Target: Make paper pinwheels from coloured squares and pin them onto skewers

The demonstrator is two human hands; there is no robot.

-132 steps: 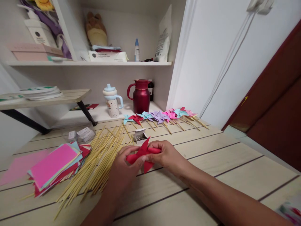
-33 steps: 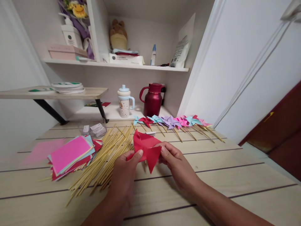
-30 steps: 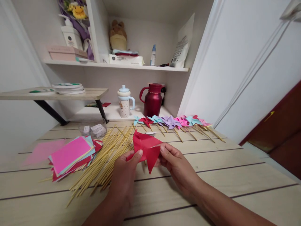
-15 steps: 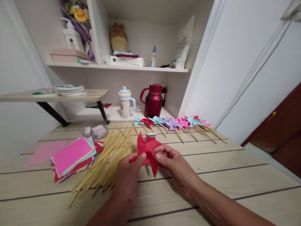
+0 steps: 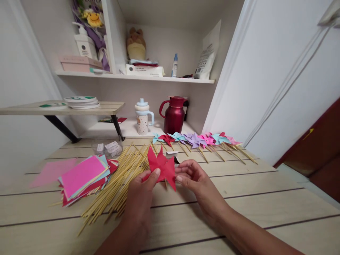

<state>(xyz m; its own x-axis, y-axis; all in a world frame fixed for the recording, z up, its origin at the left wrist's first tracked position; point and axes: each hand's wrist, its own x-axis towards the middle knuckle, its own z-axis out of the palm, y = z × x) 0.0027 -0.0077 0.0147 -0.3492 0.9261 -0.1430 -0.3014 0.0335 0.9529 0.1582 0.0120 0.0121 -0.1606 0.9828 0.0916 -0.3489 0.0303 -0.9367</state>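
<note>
A red paper pinwheel [image 5: 161, 166] with pointed blades is held up over the table, its blades partly sprung outward. My left hand [image 5: 143, 186] pinches its lower left part, thumb in front and fingers behind. My right hand [image 5: 195, 179] is at the right blade, fingers curved and thumb apart from them; whether a fingertip touches the paper I cannot tell. Just behind the pinwheel, a small open box [image 5: 172, 154] is partly hidden. Thin wooden sticks [image 5: 119, 184] lie in a loose heap beside my left hand.
Finished pinwheels [image 5: 195, 140] on sticks line the table's back. At left lie stacked coloured paper sheets [image 5: 82, 175] and a clear tray of small white packets [image 5: 112, 148]. A cup [image 5: 142, 118] and red jug [image 5: 174, 117] stand behind, near a raised wooden stand [image 5: 111, 106].
My right fingers have loosened from the right blade and opened a little. The red pinwheel has shifted slightly left and up in my left hand, with its blades spread wider.
</note>
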